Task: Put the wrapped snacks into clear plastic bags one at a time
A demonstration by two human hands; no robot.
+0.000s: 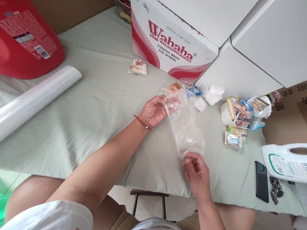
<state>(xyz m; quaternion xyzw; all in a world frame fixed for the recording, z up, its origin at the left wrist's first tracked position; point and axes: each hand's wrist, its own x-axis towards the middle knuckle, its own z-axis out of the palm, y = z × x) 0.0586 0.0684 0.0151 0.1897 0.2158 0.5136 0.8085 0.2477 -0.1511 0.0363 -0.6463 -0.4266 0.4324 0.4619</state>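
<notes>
My left hand point(154, 109) pinches the far end of a clear plastic bag point(186, 128), with a pink-wrapped snack point(172, 104) at its fingertips inside that end. My right hand point(195, 170) grips the near end of the same bag, fingers closed on the film. The bag is stretched between both hands just above the pale green cloth point(98, 99). A red string bracelet circles my left wrist.
Loose snack packets point(175, 88) lie beyond the bag, one more point(138, 66) by the Wahaha carton point(173, 41). A white bowl of snacks point(244, 110), a phone point(262, 181), keys point(276, 188) and a white jug point(294, 163) sit right. A film roll point(25, 107) lies left.
</notes>
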